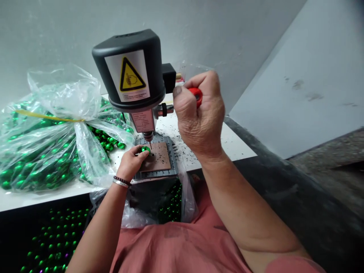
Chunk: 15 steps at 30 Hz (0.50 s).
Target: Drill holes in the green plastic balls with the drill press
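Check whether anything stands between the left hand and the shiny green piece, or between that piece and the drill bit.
Nothing visible does. The fingers of the left hand already grip the shiny green piece, and the drill bit is right beside it; whether they touch, I cannot tell.

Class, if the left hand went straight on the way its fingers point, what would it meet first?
Probably the drill bit, just beyond the shiny green piece in the left hand; depth is unclear, so it might pass beside it.
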Each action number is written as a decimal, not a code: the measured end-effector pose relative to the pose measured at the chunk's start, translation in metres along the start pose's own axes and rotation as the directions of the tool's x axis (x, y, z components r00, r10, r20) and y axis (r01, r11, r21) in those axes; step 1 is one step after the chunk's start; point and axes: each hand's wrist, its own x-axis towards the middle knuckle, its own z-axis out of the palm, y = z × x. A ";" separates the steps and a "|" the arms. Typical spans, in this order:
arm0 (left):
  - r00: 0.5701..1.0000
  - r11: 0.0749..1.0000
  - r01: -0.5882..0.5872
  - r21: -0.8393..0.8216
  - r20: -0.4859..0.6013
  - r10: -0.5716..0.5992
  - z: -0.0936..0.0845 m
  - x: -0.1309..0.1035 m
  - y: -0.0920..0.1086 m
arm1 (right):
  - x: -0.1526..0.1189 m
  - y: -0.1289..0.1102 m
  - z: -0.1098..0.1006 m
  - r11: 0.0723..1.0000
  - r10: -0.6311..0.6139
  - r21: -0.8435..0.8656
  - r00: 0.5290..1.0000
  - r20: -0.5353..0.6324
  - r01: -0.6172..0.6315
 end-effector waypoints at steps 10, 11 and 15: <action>0.999 0.968 -0.024 0.249 -0.015 0.028 0.003 0.006 0.001 | 0.002 -0.001 0.000 0.999 -0.005 0.037 1.000 -0.006 0.005; 1.000 0.967 -0.027 0.254 -0.005 0.030 0.002 0.005 0.001 | 0.003 -0.002 0.000 1.000 -0.003 0.026 1.000 -0.011 0.003; 0.999 0.977 -0.048 0.208 0.029 0.043 -0.001 0.003 -0.002 | 0.016 -0.004 0.003 0.998 0.008 -0.064 0.999 -0.031 -0.010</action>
